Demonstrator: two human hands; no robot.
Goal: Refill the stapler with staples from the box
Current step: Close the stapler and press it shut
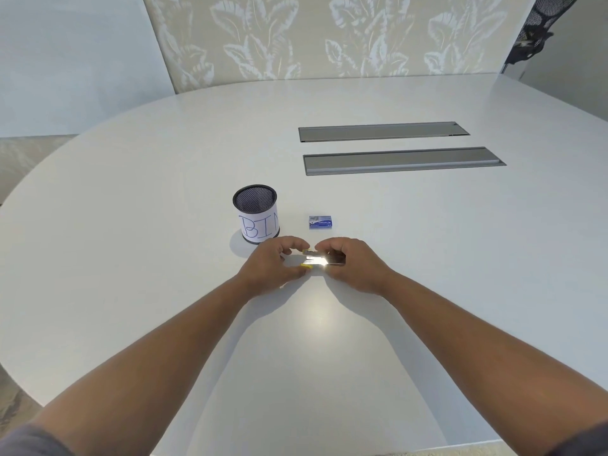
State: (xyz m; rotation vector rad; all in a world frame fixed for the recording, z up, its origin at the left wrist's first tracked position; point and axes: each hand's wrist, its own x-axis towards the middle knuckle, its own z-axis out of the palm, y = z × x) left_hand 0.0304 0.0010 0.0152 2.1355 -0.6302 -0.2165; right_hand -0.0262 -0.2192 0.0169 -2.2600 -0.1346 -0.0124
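A small yellow and metal stapler (316,260) lies between my two hands on the white table (164,192). My left hand (273,266) pinches its yellow left end. My right hand (353,263) grips its shiny metal right part, which glares in the light. Whether the stapler is hinged open I cannot tell. A small blue staple box (320,222) sits shut on the table just beyond my hands, touched by neither.
A black mesh cup (256,213) with a paper label reading "BIN" stands left of the box, close behind my left hand. Two grey cable-slot lids (394,146) are set into the table farther back. A dark chair (539,31) is at the far right.
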